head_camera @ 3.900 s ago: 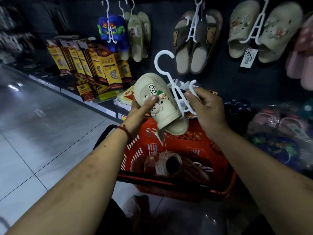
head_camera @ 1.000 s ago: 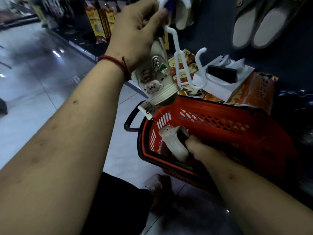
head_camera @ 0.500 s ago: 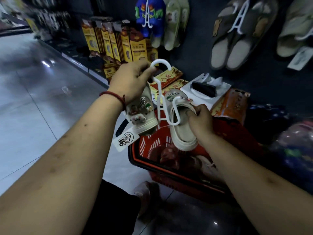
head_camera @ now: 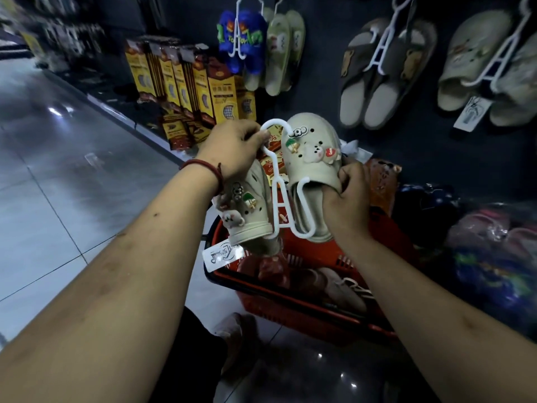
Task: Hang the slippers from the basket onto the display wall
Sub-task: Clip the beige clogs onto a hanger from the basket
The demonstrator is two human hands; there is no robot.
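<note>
A white plastic hanger (head_camera: pixel 279 199) carries two cream slippers with small charms. My left hand (head_camera: pixel 232 146) grips the hanger just below its hook. The first cream slipper (head_camera: pixel 250 213) hangs on the hanger's left arm, toe down, with a white tag (head_camera: pixel 222 254) dangling under it. My right hand (head_camera: pixel 345 199) holds the second cream slipper (head_camera: pixel 311 158) at its opening, over the hanger's right arm. Below both hands sits the red basket (head_camera: pixel 325 254) with more slippers inside. The dark display wall (head_camera: pixel 322 68) rises behind.
On the wall hang a blue pair (head_camera: pixel 242 39), a pale green pair (head_camera: pixel 283 50), a brown pair (head_camera: pixel 383 71) and a cream pair (head_camera: pixel 488 68). Yellow insole packs (head_camera: pixel 186 82) stand on the low shelf at left. Bagged slippers (head_camera: pixel 494 245) lie at right. Grey floor tiles (head_camera: pixel 58 170) spread left.
My right hand took the second slipper out of the basket and brought it up onto the hanger's right arm. My left hand lowered the hanger to chest height.
</note>
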